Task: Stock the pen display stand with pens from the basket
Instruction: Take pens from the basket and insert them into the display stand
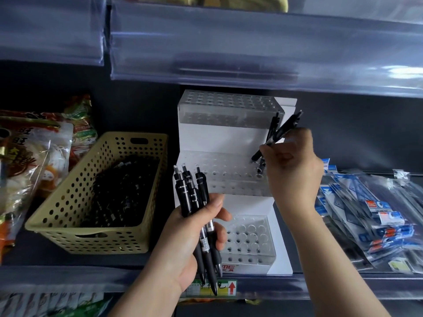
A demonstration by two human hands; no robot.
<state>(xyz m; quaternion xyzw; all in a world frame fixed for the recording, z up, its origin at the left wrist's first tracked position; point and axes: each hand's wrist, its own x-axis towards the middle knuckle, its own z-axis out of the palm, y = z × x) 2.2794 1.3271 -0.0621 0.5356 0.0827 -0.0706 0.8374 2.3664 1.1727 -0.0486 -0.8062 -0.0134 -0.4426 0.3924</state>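
Gripping pens (192, 197), left hand (183, 245) and right hand (294, 170) are by the stand (226, 140); basket (75, 179) holds more.

Bare left hand (183, 245), bare right hand (290, 165), bare forearms (325, 252).

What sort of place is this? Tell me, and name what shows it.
Most likely a retail shop shelf: a price label sits on the shelf edge, packaged snacks lie at left, bagged stationery sets at right, and a tiered pen display stand stands between.

Black pens (193, 197), a beige perforated basket (75, 202), a white and clear stand (229, 138), blue-white packets (370, 209).
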